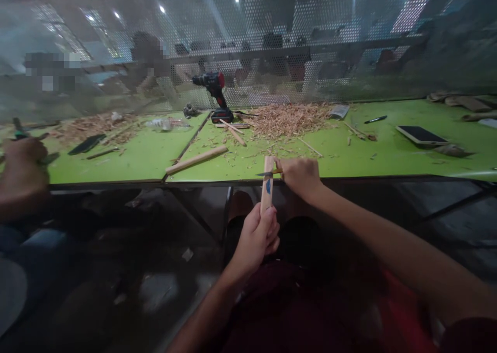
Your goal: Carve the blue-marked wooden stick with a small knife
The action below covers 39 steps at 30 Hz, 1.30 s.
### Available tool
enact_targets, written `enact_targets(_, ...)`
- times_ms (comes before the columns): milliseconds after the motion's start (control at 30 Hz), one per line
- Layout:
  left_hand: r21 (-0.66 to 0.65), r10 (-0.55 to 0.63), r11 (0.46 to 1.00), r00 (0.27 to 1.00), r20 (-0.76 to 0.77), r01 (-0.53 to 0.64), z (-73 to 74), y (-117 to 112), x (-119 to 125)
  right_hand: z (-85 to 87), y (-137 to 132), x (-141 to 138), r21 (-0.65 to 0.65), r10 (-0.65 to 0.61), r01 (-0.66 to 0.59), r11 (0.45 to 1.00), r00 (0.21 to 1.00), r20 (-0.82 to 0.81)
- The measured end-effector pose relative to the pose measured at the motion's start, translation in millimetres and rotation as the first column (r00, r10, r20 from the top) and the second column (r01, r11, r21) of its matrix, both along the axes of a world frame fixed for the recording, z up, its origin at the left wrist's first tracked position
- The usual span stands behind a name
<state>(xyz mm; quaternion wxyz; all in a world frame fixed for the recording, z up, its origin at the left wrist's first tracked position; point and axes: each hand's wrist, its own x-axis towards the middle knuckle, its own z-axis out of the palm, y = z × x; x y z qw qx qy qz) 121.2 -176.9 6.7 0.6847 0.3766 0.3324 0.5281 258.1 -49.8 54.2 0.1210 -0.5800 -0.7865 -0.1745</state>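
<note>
My left hand (pixel 260 232) is wrapped round the lower end of a pale wooden stick (pixel 267 195), which bears a blue mark and points up towards the table edge. Closed on a knife (pixel 267 174) with a yellowish handle, my right hand (pixel 301 174) sits to the right of the stick's upper end. The thin blade lies across the wood above the blue mark. Whether it cuts into the wood I cannot tell.
On the green table (pixel 407 161) lie a wooden rod (pixel 196 160), a heap of wood shavings (pixel 291 120), a phone (pixel 422 135) and a pen (pixel 375 119). A cordless drill (pixel 216 97) stands before a perforated metal screen (pixel 248 42). Another person's hand (pixel 25 159) is at far left.
</note>
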Motion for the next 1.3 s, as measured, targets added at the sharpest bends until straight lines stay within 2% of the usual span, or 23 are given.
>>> enact_targets(200, 0.014, 0.021, 1.0, 0.996, -0.084, -0.019, -4.5, -6.8, 1.7, 3.2, 1.5, 4.0, 0.025, -0.022, 0.023, 0.999, 0.999, -0.026)
enact_targets(433, 0.049, -0.019, 0.998, 0.993, -0.116, 0.025, -8.3, -8.2, -0.8, 5.8, -4.9, 4.7, 0.021, -0.028, 0.028, 0.999, 1.0, -0.013)
enact_targets(633, 0.066, 0.011, 0.998, 0.987, -0.159, 0.0, -7.4, -10.2, -6.8, 10.7, 28.5, 12.0, -0.008, -0.067, 0.067, 0.998, 0.998, -0.01)
enact_targets(700, 0.062, -0.041, 0.997, 0.98, -0.196, 0.054, -7.2, -19.2, -8.3, 19.2, 43.9, 24.0, -0.01, -0.15, 0.149, 0.989, 0.988, -0.035)
enact_targets(767, 0.018, -0.162, 0.985, 0.967, -0.195, 0.169, -7.4, -27.4, -9.5, 29.5, 54.6, 39.6, -0.005, -0.243, 0.243, 0.97, 0.968, -0.064)
enact_targets(800, -0.012, -0.17, 0.985, 0.972, -0.164, 0.171, -7.7, -29.3, -10.1, 34.0, 56.5, 46.7, 0.004, -0.268, 0.27, 0.963, 0.96, -0.079)
enact_targets(867, -0.04, -0.126, 0.992, 0.985, -0.116, 0.122, -8.7, -27.2, -11.3, 38.7, 51.7, 55.5, 0.018, -0.288, 0.292, 0.956, 0.951, -0.112)
enact_targets(933, -0.043, -0.095, 0.995, 0.992, -0.083, 0.092, -10.1, -19.7, -12.3, 35.9, 35.9, 54.5, 0.003, -0.275, 0.278, 0.961, 0.953, -0.125)
enact_targets(1033, -0.032, -0.087, 0.996, 0.995, -0.057, 0.085, -12.7, -9.9, -12.2, 20.4, 2.1, 38.5, -0.057, -0.202, 0.197, 0.979, 0.975, -0.092)
enact_targets(1133, -0.033, -0.085, 0.996, 0.994, -0.074, 0.083, -15.0, -11.0, -9.1, 3.1, -23.5, 19.1, -0.1, -0.134, 0.131, 0.986, 0.991, -0.022)
enact_targets(1200, -0.044, -0.087, 0.996, 0.99, -0.107, 0.083, -16.0, -15.3, -6.4, -3.6, -28.2, 10.4, -0.071, -0.115, 0.115, 0.991, 0.993, -0.001)
enact_targets(1300, -0.045, -0.064, 0.997, 0.987, -0.147, 0.058, -16.6, -18.8, -4.5, -5.9, -19.4, 6.7, -0.002, -0.094, 0.094, 0.996, 0.996, 0.003)
